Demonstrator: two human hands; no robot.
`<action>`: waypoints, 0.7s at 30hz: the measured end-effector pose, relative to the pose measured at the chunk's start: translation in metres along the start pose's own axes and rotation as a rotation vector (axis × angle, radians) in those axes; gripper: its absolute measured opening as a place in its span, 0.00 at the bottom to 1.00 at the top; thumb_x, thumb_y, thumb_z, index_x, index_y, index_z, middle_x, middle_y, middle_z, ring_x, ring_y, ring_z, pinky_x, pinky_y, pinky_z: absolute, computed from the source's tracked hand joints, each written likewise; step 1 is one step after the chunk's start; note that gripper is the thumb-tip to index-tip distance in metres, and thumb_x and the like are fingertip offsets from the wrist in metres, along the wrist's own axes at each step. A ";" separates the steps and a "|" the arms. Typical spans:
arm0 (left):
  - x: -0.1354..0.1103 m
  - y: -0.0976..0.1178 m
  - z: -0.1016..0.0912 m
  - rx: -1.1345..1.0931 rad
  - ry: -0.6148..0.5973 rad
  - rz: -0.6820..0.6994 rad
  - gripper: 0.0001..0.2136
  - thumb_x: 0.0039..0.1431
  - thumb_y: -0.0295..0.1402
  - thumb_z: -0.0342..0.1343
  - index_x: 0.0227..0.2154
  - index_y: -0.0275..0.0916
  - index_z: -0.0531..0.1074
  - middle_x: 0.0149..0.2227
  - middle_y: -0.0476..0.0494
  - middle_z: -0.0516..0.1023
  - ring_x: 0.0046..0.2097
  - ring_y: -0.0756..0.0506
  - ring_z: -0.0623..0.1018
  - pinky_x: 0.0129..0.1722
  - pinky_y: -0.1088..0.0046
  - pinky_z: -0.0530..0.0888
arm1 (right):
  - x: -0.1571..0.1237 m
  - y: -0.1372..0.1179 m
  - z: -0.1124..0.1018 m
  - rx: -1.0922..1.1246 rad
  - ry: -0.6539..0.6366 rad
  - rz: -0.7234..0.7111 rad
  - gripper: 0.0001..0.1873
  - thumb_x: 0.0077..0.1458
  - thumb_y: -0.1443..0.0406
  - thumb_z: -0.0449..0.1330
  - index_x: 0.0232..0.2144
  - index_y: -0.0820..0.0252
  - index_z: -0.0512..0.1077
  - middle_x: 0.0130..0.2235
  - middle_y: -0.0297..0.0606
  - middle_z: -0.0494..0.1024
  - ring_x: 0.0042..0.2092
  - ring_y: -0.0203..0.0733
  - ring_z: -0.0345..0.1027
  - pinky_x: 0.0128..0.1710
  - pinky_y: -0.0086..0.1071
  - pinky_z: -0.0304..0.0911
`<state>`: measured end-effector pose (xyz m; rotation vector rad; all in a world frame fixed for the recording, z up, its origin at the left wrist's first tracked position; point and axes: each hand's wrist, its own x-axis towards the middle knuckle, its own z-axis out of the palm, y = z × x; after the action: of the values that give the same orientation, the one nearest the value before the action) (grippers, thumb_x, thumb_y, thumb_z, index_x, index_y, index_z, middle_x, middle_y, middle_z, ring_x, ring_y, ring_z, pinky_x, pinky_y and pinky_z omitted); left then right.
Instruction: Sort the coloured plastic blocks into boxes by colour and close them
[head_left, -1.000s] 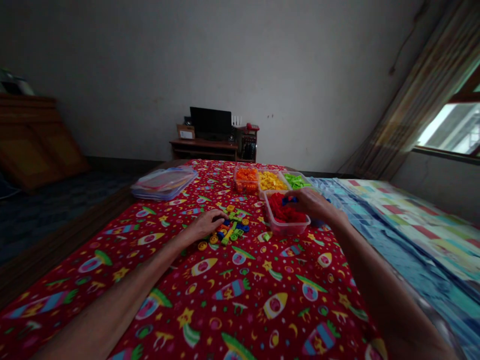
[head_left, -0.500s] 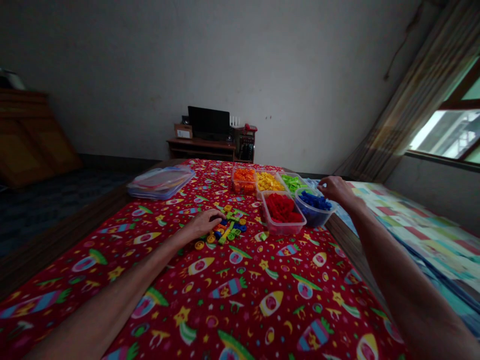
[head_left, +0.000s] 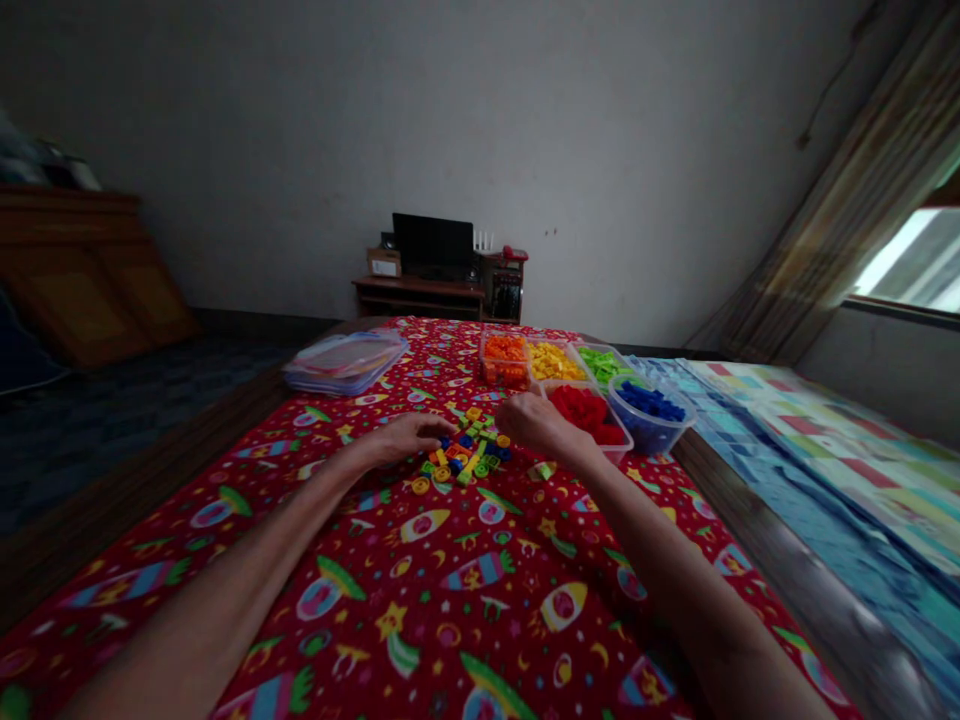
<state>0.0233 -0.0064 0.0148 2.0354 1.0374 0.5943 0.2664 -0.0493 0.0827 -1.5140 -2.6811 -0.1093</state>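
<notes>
A loose pile of small plastic building pieces (head_left: 469, 452) in yellow, green, blue and orange lies on the red patterned tablecloth (head_left: 442, 600). At its left edge is my left hand (head_left: 411, 437), thumb and fingers apart, with nothing visible in it. My right hand (head_left: 536, 420) is at the pile's upper right, partly in front of the red-piece tub. Its fingers are curled, and their tips are hidden, so anything in them cannot be seen. Sorted pieces fill the tubs beyond: red pieces (head_left: 581, 408), blue pieces (head_left: 651, 402), green pieces (head_left: 602, 366), yellow pieces (head_left: 555, 362), orange pieces (head_left: 505, 358).
Stacked clear plastic lids (head_left: 345, 362) lie at the table's far left. Along the right side runs the dark table edge (head_left: 780, 550), with a bed (head_left: 840, 450) beyond it. A monitor (head_left: 433, 245) stands on a low desk by the wall.
My right hand has moved left from the blue tub to beside the pile. My left hand stays by the pile, its fingers lifted slightly. The view has turned a little left.
</notes>
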 end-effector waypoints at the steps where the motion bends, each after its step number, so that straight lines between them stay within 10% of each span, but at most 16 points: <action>1: 0.000 0.001 0.000 0.023 -0.008 0.002 0.18 0.44 0.39 0.58 0.39 0.40 0.76 0.42 0.42 0.79 0.44 0.41 0.77 0.44 0.68 0.72 | 0.003 -0.007 0.005 -0.027 -0.052 -0.009 0.15 0.57 0.70 0.47 0.36 0.65 0.75 0.34 0.47 0.78 0.34 0.39 0.71 0.31 0.28 0.58; 14: 0.008 0.005 0.006 0.311 0.169 0.019 0.12 0.42 0.32 0.55 0.32 0.37 0.78 0.31 0.45 0.79 0.33 0.45 0.76 0.34 0.73 0.72 | -0.011 -0.008 0.025 0.043 -0.109 -0.022 0.19 0.55 0.73 0.49 0.47 0.62 0.72 0.46 0.46 0.75 0.47 0.43 0.68 0.43 0.29 0.60; 21: 0.008 0.023 0.012 -0.097 0.292 -0.039 0.17 0.42 0.42 0.60 0.34 0.37 0.76 0.34 0.45 0.80 0.37 0.44 0.77 0.37 0.68 0.75 | -0.004 0.001 0.026 0.139 0.094 -0.031 0.20 0.53 0.74 0.49 0.47 0.65 0.70 0.36 0.45 0.77 0.37 0.40 0.68 0.34 0.28 0.57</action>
<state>0.0469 -0.0139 0.0263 1.8758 1.1892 0.9234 0.2689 -0.0502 0.0563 -1.3921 -2.5803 0.0051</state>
